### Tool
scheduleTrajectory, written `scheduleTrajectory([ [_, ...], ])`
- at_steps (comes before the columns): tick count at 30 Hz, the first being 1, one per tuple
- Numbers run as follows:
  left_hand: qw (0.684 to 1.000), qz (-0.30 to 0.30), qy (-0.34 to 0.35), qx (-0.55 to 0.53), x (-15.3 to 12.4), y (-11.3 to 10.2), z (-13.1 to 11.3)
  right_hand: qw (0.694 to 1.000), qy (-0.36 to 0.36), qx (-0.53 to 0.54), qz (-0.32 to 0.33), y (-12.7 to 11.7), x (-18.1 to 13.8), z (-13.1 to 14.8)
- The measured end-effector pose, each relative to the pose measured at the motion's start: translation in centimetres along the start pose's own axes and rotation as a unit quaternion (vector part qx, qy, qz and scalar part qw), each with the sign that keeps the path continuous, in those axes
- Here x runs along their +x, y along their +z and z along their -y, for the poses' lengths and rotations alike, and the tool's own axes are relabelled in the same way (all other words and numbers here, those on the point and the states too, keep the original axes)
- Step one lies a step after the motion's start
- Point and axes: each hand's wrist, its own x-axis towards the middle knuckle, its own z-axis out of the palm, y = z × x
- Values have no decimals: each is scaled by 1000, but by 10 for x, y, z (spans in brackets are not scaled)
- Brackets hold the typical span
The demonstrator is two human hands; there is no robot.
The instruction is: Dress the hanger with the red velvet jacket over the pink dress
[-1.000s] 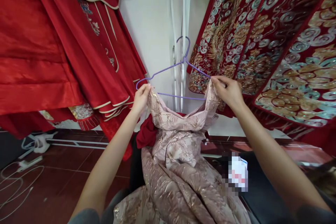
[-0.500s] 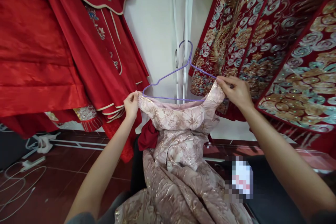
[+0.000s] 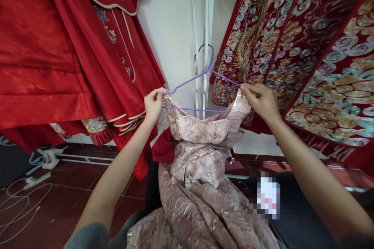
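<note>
A pink brocade dress (image 3: 201,163) with a gold floral pattern hangs from its top edge between my two hands and trails down toward me. A purple wire hanger (image 3: 201,79) sits at the dress's top, hook pointing up. My left hand (image 3: 153,105) pinches the dress's left corner against the hanger's left end. My right hand (image 3: 261,101) is closed on the right corner of the dress where the hanger's right arm goes under the fabric. A dark red piece of cloth (image 3: 163,149) shows behind the dress on its left side.
Red embroidered garments (image 3: 73,46) hang at the left. Dark red panels with gold and teal embroidery (image 3: 306,46) hang at the right. A white wall with white vertical rails (image 3: 204,15) lies ahead. White cables (image 3: 23,194) lie on the reddish floor at lower left.
My left hand has lifted the dress's left corner up to the hanger's left end. My right hand has stayed at the right corner.
</note>
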Motion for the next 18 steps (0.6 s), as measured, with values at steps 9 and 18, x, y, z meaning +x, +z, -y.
scheduleTrajectory([
  [9, 987, -95, -120, -45, -28, -44, 40, 1000, 0, -3, 4, 0, 1, 5],
  [18, 997, -53, -44, 21, -8, -25, 17, 1000, 20, 0, 16, -1, 0, 6],
])
